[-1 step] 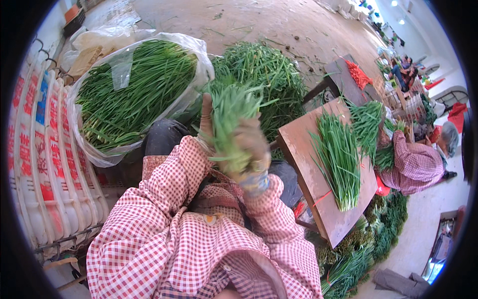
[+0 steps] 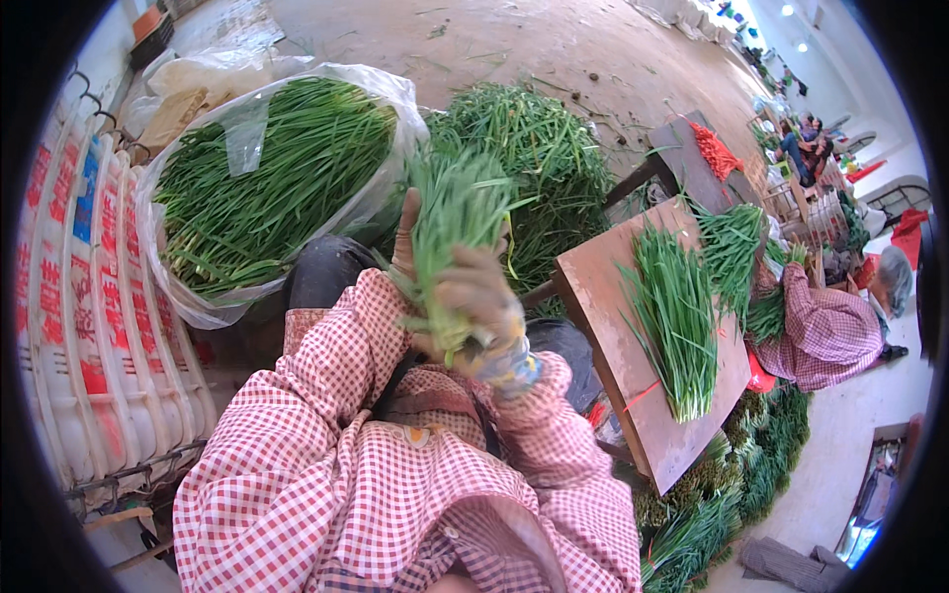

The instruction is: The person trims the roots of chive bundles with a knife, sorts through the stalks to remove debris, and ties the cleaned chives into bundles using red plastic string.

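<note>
A loose bunch of green garlic chives (image 2: 457, 203) stands upright in front of my chest, partly smeared by motion. My gloved left hand (image 2: 405, 237) is closed around its left side with the thumb pointing up; most of its fingers are hidden behind the leaves. Against the lower right side of the bunch is my gloved right hand (image 2: 476, 296), its fingers bent over the stalks and somewhat blurred. To my right, a wooden board (image 2: 593, 272) bears a neat bundle of chives (image 2: 677, 321) and a second bundle (image 2: 730, 252) at its far edge.
At the left, a clear plastic bag (image 2: 407, 109) holds many chives, beside a white crate (image 2: 109, 296). A loose green heap (image 2: 529, 158) lies ahead. Red ties (image 2: 714, 150) rest on a stool (image 2: 672, 158). Tied bundles (image 2: 702, 519) cover the floor at right, near a seated person (image 2: 830, 321).
My right hand has shifted slightly left against the bunch and shows less blur. The leaf tops have moved a little to the left. The left hand stays nearly in place.
</note>
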Demonstrator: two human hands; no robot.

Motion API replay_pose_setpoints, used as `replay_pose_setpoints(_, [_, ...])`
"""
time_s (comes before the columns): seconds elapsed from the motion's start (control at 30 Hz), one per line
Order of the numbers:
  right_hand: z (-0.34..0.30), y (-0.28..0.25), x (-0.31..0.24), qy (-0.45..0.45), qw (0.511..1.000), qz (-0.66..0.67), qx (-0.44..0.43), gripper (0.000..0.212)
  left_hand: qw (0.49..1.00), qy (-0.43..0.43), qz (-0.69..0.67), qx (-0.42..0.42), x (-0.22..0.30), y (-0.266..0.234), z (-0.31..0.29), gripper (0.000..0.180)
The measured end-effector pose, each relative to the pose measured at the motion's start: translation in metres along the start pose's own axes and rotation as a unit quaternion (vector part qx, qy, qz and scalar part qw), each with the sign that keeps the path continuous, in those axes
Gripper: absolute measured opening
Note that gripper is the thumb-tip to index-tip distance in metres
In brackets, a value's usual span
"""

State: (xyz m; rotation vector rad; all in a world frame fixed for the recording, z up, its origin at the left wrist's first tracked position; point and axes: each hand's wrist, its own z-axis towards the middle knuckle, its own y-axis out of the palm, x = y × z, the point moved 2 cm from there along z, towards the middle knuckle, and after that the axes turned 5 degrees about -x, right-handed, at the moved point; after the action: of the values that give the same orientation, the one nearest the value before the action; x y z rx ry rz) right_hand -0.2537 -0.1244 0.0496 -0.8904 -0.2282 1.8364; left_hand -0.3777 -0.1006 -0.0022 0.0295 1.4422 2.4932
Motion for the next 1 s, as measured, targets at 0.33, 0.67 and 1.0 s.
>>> replay_pose_setpoints(0.33, [0.059,-0.132,0.028,0.390,0.917,0.080,0.036,0.056,0.967,0.013,0.202,0.155,0.017,0.018,0.004,0.080])
replay_pose_setpoints(0.67, [0.093,-0.203,0.052,0.230,0.971,0.028,0.051,0.052,0.834,-0.164,0.522,-0.068,-0.051,0.031,0.162,0.074])
replay_pose_setpoints(1.0, [-0.023,-0.176,0.102,0.342,0.915,-0.089,0.193,0.054,0.590,-0.177,0.745,-0.254,-0.125,-0.127,0.179,0.051])
